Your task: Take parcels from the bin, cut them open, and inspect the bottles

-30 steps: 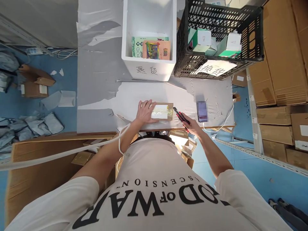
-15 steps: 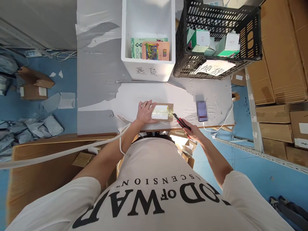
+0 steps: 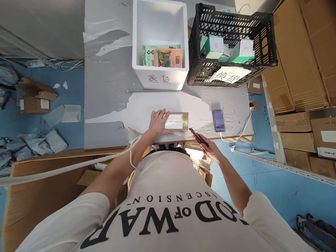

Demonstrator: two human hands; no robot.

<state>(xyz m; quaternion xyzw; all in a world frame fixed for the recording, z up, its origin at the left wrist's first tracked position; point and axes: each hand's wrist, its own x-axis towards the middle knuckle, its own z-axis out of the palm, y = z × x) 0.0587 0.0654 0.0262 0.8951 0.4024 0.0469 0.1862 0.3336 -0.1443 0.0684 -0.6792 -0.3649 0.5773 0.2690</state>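
Note:
A small brown cardboard box [image 3: 185, 121] lies flat on the table, with a white label and shiny clear tape on top. My left hand [image 3: 158, 122] spans its left end, fingers over the far edge and thumb along the near edge, holding it down. In my right hand [image 3: 211, 149] is a black and red utility knife [image 3: 198, 137], my fingers closed round the handle. The knife points up and left, its tip just off the box's near right corner. Right of the box, a phone [image 3: 218, 120] rests on the table with a white cable plugged in.
Behind the box stand a white foam bin [image 3: 160, 77] holding colourful packets and a black plastic crate [image 3: 233, 64] with green and white cartons. A white hose-like cable [image 3: 78, 169] crosses over my left forearm. Cardboard boxes [image 3: 296, 141] are stacked at right. The table covering [image 3: 107, 101] is torn.
The knife tip has shifted slightly down, from the box's right end to just off its near corner. My left hand stays on the box. The camera view has shifted a little.

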